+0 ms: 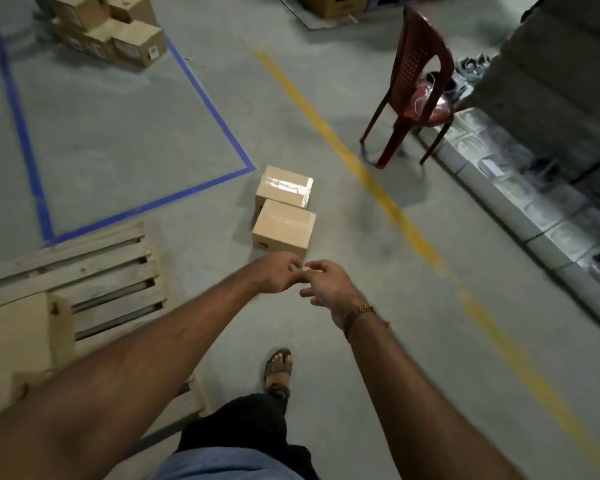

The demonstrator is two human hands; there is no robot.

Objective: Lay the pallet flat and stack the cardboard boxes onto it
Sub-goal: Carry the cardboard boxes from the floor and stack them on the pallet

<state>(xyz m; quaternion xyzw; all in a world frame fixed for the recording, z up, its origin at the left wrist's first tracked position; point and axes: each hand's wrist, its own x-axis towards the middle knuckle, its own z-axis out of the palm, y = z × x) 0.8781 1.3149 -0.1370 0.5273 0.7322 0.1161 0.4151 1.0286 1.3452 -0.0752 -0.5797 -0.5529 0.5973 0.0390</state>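
A single wide-angle head-worn camera looks forward and steeply down at the concrete floor (pixel 118 133) from standing height. The two cardboard boxes (pixel 284 211) sit near frame centre and serve as reference. The wooden pallet (pixel 84 271) lies left of and nearer than them, the red chair (pixel 413 84) beyond and right. Both forearms enter from the bottom edge, below the boxes. No second view exists.

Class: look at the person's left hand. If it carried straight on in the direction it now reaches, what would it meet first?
Most likely the nearer cardboard box, on the floor just beyond the left hand. Depth is unclear; nothing shows between them.
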